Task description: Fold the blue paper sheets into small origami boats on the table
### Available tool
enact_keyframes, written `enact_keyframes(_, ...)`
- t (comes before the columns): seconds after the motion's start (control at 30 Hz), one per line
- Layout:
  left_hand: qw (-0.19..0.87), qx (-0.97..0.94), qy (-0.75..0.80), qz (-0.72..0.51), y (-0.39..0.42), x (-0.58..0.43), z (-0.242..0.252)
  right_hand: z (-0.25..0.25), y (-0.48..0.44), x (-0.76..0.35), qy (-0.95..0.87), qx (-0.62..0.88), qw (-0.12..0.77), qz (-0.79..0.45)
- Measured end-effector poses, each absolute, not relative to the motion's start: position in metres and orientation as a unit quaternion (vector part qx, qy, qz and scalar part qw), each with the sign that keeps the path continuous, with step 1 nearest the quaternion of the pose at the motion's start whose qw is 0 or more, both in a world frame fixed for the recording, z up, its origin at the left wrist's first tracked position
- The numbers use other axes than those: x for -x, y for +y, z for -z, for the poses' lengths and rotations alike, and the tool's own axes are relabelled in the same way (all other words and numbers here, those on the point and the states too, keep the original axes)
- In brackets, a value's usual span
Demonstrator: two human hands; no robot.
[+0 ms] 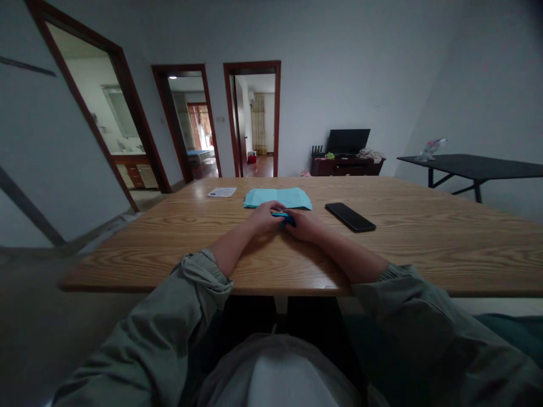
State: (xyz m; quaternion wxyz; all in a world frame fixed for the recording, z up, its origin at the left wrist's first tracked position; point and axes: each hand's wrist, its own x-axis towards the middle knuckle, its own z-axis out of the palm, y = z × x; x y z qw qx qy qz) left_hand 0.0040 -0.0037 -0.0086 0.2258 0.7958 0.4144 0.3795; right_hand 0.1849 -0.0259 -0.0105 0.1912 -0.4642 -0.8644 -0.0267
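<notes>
My left hand (267, 217) and my right hand (302, 224) meet over the wooden table (203, 249). Between their fingers is a small folded piece of blue paper (281, 215), gripped from both sides; its shape is mostly covered by the fingers. Right behind my hands lies a larger light-blue sheet of paper (292, 198) with fold creases, spread on the tabletop. A black smartphone (350, 217) lies flat to the right of my right hand.
A small white printed card (222, 192) lies at the table's far left. Beyond stand a dark cabinet (348, 167) with a black screen (348, 141), and a black table (475, 165) at right. Door openings line the left and back walls.
</notes>
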Motion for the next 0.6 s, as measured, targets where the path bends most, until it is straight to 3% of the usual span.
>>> enact_keyframes(0.2,0.263,-0.681,0.437,-0.526,0.005,-0.024,0.011,0.007,-0.017,-0.183,-0.804,0.514,0.298,-0.020)
enact_keyframes(0.37,0.261,-0.677,0.489,-0.484,0.005,-0.044,0.014,0.004,-0.019,-0.177,-0.778,0.499,0.382,-0.023)
enact_keyframes(0.6,0.182,-0.733,0.414,-0.508,0.003,-0.036,0.009,0.009,-0.015,-0.182,-0.759,0.502,0.411,-0.057)
